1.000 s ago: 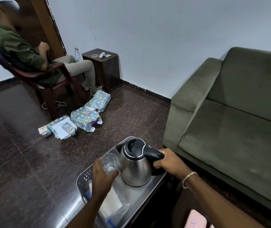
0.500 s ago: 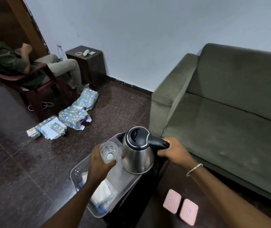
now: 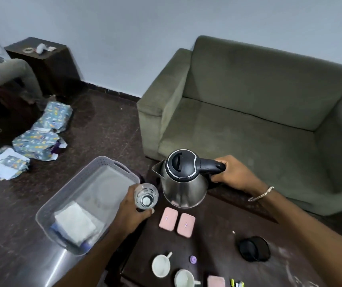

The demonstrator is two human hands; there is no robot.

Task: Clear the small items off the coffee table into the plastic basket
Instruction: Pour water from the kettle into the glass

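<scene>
My right hand [image 3: 234, 175] grips the black handle of a steel kettle [image 3: 183, 183], which sits upright at the far end of the dark coffee table [image 3: 213, 245]. My left hand [image 3: 130, 210] holds a clear glass [image 3: 146, 196] upright by the right rim of the grey plastic basket [image 3: 76, 181]. The basket stands left of the table and holds a folded white cloth [image 3: 74, 224]. On the table lie two pink pads [image 3: 168, 219], two white cups [image 3: 161, 265], a purple cap [image 3: 193, 259] and a black round base [image 3: 253, 248].
A green sofa [image 3: 249, 121] stands close behind the table. Wrapped packages [image 3: 37, 141] lie on the dark floor at left. A seated person's legs [image 3: 6, 73] and a dark side cabinet [image 3: 41, 65] are at the far left. Another pink pad [image 3: 215, 281] lies at the table's near edge.
The kettle and the glass were over the basket; both have shifted right, the kettle now over the table. My view has swung down and right, showing the table top.
</scene>
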